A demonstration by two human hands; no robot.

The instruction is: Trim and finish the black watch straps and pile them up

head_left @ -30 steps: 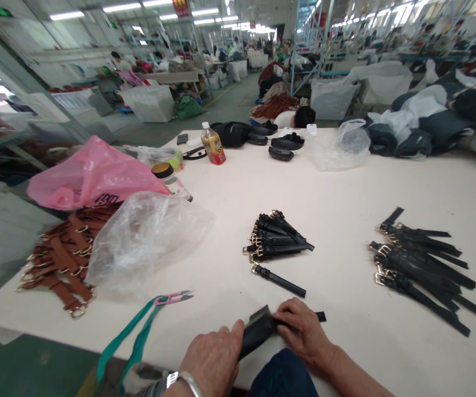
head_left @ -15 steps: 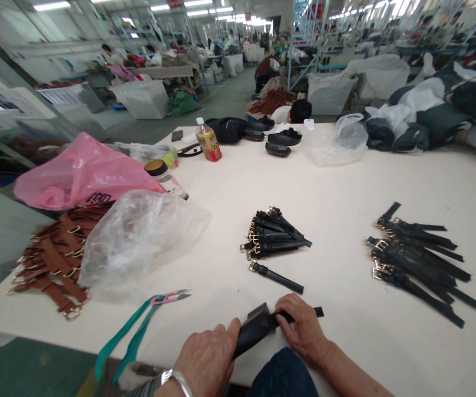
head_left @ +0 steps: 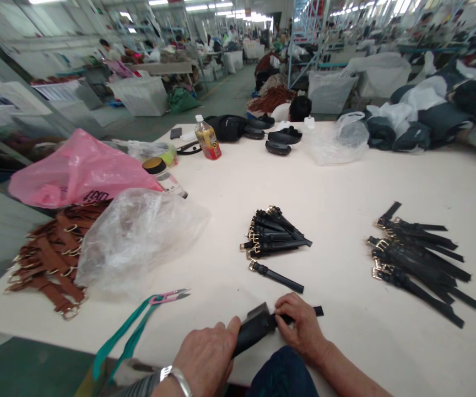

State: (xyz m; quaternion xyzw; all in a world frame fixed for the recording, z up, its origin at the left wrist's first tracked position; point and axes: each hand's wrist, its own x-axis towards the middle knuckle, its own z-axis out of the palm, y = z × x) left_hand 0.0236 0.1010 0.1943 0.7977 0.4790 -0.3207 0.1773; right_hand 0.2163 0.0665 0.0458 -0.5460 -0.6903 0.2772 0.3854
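At the table's near edge my left hand [head_left: 209,355] is closed around a bundle of black straps [head_left: 252,331]. My right hand [head_left: 302,328] pinches one black strap [head_left: 318,311] that sticks out of the bundle to the right. A single black strap with a gold buckle [head_left: 277,277] lies just beyond my hands. Behind it sits a small pile of black buckled straps [head_left: 273,234]. A larger fan of black straps [head_left: 420,262] lies to the right.
Pink-handled thread snips [head_left: 167,298] on a green ribbon lie at the left front. A clear plastic bag [head_left: 139,237], brown straps [head_left: 52,259], a pink bag [head_left: 81,171], a jar [head_left: 163,173] and a bottle [head_left: 207,138] fill the left side of the white table [head_left: 345,182].
My hands and the bundle have stayed nearly in place. The view has shifted slightly, so everything on the table sits a little lower and to the left.
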